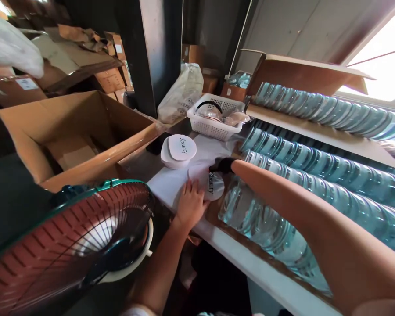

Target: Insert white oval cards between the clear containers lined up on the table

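My left hand (191, 199) is bare and grips the lower left edge of a white rounded card (216, 188) printed with "beauty" lettering. Its fingers lie on white material and its thumb rests along the near edge. At the card's upper edge is my right hand (224, 165), in a black glove; its fingers are dark and blurred, so their grip is unclear. Just beyond, a small stack of similar white printed cards (179, 151) sits on white sheeting (166, 186). Whether the piece under my hands is one card or several cannot be made out.
Rows of clear glass dishes (303, 175) fill the right side, with an open carton (303, 74) behind. A white basket (215, 127) holds tape-like rolls. An open cardboard box (69, 136) stands left, a fan (85, 237) nearer. A plastic bag (182, 94) leans by the pillar.
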A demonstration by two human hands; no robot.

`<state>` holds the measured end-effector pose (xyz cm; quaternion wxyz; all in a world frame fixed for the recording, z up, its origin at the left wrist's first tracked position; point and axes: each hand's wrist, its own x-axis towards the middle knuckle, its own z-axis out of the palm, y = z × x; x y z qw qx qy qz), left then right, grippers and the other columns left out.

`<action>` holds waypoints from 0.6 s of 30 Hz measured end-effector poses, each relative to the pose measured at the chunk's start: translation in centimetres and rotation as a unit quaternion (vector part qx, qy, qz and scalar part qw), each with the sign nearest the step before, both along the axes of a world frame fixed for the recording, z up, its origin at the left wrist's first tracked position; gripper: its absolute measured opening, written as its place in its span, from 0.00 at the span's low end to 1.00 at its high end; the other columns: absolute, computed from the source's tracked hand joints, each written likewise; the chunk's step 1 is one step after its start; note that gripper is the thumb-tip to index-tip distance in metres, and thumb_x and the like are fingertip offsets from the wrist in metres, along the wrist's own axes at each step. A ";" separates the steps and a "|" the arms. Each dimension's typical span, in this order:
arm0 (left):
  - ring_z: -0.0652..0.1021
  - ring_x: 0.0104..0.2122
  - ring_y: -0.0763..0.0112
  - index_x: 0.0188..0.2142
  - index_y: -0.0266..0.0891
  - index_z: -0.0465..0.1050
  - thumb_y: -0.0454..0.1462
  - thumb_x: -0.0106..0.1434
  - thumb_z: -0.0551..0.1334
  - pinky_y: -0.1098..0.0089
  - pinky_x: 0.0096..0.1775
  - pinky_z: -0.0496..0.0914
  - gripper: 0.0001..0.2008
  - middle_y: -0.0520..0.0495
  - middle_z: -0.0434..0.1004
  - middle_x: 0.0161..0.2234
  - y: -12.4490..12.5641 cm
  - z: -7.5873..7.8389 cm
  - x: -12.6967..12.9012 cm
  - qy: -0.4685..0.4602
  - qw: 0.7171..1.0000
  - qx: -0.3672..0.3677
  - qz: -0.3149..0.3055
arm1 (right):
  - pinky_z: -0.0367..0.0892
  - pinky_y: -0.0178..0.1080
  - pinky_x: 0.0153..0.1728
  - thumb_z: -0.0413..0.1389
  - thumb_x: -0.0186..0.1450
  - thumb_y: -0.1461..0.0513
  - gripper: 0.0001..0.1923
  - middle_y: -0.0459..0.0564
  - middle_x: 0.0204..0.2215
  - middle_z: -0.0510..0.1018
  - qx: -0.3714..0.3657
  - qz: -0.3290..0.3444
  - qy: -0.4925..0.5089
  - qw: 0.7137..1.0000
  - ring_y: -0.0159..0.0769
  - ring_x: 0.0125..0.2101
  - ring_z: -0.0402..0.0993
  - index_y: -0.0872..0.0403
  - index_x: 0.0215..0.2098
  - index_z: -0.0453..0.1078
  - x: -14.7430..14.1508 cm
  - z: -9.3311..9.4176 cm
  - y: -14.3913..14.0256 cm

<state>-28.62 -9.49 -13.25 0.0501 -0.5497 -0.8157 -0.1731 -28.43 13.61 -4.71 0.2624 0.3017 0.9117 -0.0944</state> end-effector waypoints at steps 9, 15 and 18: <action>0.65 0.63 0.42 0.61 0.39 0.66 0.43 0.63 0.65 0.47 0.62 0.62 0.28 0.32 0.63 0.65 0.1 -0.5 -0.5 -0.009 0.999 0.039 -0.030 | 0.62 0.32 0.24 0.66 0.54 0.45 0.27 0.45 0.27 0.74 -0.186 -0.079 0.064 0.977 0.28 0.24 0.66 0.57 0.39 0.70 0.2 -1.3 1.2; 0.66 0.64 0.44 0.59 0.40 0.68 0.42 0.61 0.67 0.50 0.62 0.63 0.27 0.36 0.64 0.65 0.0 -0.7 -0.8 -0.030 0.998 0.036 -0.041 | 0.69 0.34 0.30 0.66 0.52 0.50 0.25 0.49 0.31 0.78 -0.258 -0.088 0.074 0.959 0.33 0.30 0.73 0.57 0.41 0.70 1.4 -0.6 0.7; 0.67 0.63 0.45 0.58 0.39 0.69 0.42 0.61 0.68 0.50 0.61 0.65 0.26 0.35 0.64 0.64 -0.3 -0.7 -0.4 -0.035 0.998 0.042 -0.038 | 0.68 0.34 0.28 0.65 0.53 0.50 0.22 0.50 0.31 0.79 -0.248 -0.063 0.061 0.965 0.33 0.29 0.72 0.57 0.38 0.72 1.1 -0.6 0.5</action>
